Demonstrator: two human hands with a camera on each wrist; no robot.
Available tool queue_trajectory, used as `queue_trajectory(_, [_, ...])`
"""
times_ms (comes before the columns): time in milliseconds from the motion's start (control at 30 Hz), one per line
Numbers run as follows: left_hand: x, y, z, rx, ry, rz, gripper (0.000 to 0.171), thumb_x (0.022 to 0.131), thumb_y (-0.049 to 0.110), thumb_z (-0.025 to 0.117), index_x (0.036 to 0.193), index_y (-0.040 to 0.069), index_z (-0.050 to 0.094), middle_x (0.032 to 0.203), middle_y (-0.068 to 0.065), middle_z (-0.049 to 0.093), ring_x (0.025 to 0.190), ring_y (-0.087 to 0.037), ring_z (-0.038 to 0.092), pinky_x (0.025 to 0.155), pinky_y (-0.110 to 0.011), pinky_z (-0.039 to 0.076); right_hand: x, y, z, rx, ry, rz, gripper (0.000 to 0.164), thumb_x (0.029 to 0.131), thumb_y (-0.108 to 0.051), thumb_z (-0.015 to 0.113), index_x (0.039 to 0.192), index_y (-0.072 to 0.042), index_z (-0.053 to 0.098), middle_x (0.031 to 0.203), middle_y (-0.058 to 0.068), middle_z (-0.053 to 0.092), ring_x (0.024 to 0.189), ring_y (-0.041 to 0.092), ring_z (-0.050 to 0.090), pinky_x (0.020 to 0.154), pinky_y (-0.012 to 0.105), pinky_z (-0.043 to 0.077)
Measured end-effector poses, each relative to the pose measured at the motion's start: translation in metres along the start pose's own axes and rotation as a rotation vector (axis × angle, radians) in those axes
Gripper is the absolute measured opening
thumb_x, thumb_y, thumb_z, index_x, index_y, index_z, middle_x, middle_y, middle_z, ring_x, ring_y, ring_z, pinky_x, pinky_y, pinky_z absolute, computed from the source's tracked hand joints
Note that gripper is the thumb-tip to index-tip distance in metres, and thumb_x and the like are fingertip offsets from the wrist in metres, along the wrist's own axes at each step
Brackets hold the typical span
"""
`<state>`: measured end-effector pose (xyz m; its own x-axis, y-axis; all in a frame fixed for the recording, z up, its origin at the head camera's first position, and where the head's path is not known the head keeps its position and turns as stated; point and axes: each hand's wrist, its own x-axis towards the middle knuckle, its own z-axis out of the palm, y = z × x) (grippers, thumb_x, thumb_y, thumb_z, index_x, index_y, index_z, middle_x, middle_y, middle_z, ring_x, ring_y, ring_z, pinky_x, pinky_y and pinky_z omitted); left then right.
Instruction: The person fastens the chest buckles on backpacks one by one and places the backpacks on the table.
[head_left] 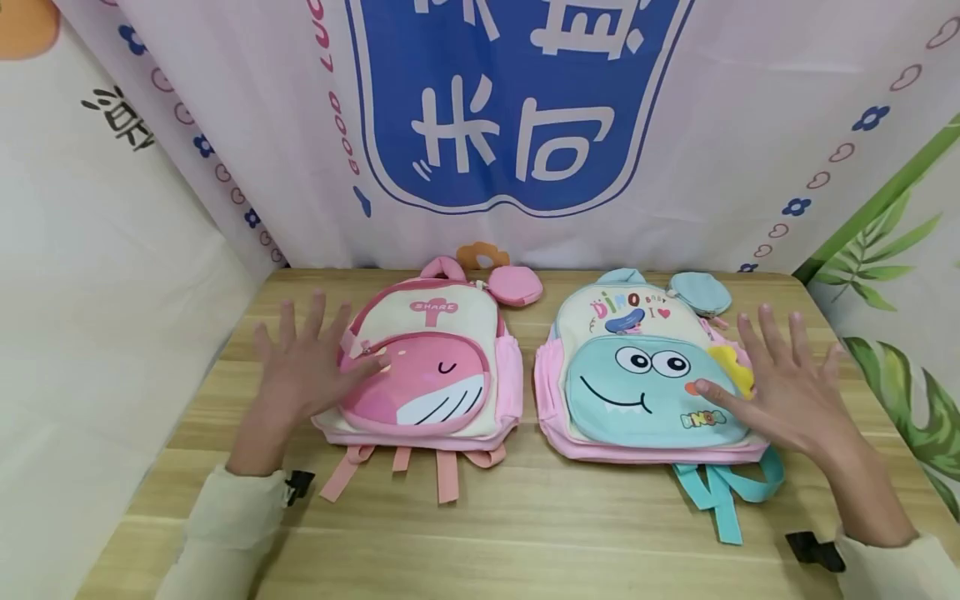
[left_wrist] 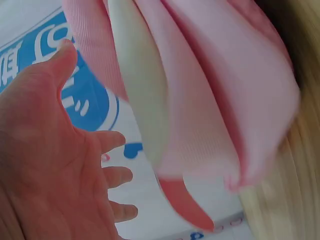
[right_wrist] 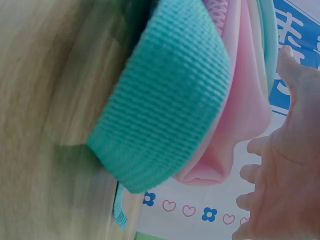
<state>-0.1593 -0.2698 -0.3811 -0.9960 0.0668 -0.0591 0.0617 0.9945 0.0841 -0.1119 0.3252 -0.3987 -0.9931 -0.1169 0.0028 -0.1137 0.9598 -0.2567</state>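
Two small backpacks lie side by side on a wooden table. On the left is a pink and cream backpack (head_left: 442, 392) with a whale face, a round pink pouch (head_left: 514, 285) and pink straps. To its right lies a blue, cream and pink backpack (head_left: 652, 392) with a dinosaur face, a round blue pouch (head_left: 701, 293) and teal straps (head_left: 720, 496). My left hand (head_left: 303, 367) is spread with straight fingers at the whale backpack's left side, holding nothing. Spread likewise, my right hand (head_left: 798, 396) is at the dinosaur backpack's right side. Whether either hand touches a backpack, I cannot tell.
The wooden table (head_left: 540, 533) runs beneath both backpacks to a white printed curtain (head_left: 720, 167) at the back. A pale cloth (head_left: 112, 275) hangs along the left side. Leaf-patterned cloth (head_left: 900, 333) borders the right side.
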Motion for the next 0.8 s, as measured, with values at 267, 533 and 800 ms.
queue_trajectory(267, [0.006,0.042,0.000,0.003,-0.013,0.067,0.111,0.093,0.089,0.043,0.174,0.017,0.015,0.181,-0.020,-0.003,0.163,-0.057,-0.010,0.121,-0.085,-0.005,0.004,-0.003,0.001,0.046,-0.023,-0.001,0.114,0.099,-0.070,0.059,0.173,-0.017,-0.009,0.175,0.011,-0.029,0.159,0.046,-0.032,0.110,0.089,-0.018])
queue_trajectory(533, [0.009,0.083,-0.001,-0.063,0.007,0.128,0.110,0.093,0.086,0.048,0.174,0.020,0.014,0.182,-0.016,0.002,0.166,-0.050,-0.006,0.124,-0.082,-0.003,0.006,-0.002,0.002,0.091,-0.052,0.001,0.115,0.099,-0.068,0.059,0.172,-0.012,-0.011,0.175,0.012,-0.031,0.159,0.047,-0.032,0.113,0.085,-0.021])
queue_trajectory(800, [0.013,0.134,-0.001,-0.113,0.020,0.191,0.109,0.093,0.084,0.054,0.174,0.021,0.017,0.183,-0.011,0.005,0.167,-0.046,0.001,0.128,-0.077,0.004,0.005,0.004,0.005,0.130,-0.045,-0.012,0.115,0.100,-0.063,0.061,0.171,-0.011,-0.014,0.175,0.016,-0.029,0.159,0.050,-0.030,0.113,0.084,-0.021])
